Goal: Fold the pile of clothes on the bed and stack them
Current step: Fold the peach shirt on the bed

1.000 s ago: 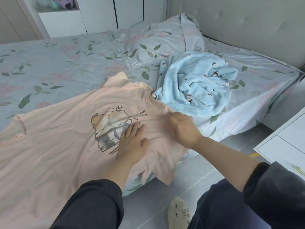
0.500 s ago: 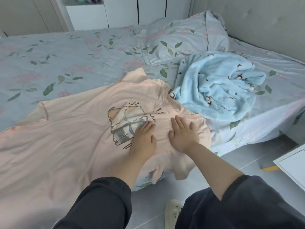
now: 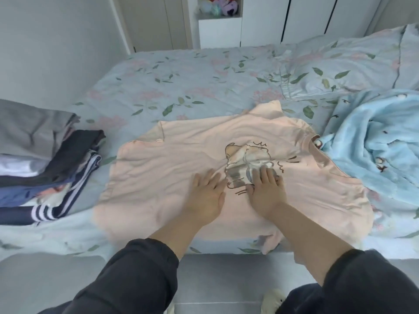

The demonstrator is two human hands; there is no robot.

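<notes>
I get soft, even, fairly bright light, with only faint shadows in the creases. Motion blur smears the left hand (image 3: 205,196) and the near-left hem of the peach shirt (image 3: 170,166); the wide lens tilts the wardrobe doors (image 3: 260,19) toward the edges.

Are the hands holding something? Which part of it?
Nothing is held. The left hand and right hand lie flat with straight fingers on the peach T-shirt, by its cartoon print.
</notes>
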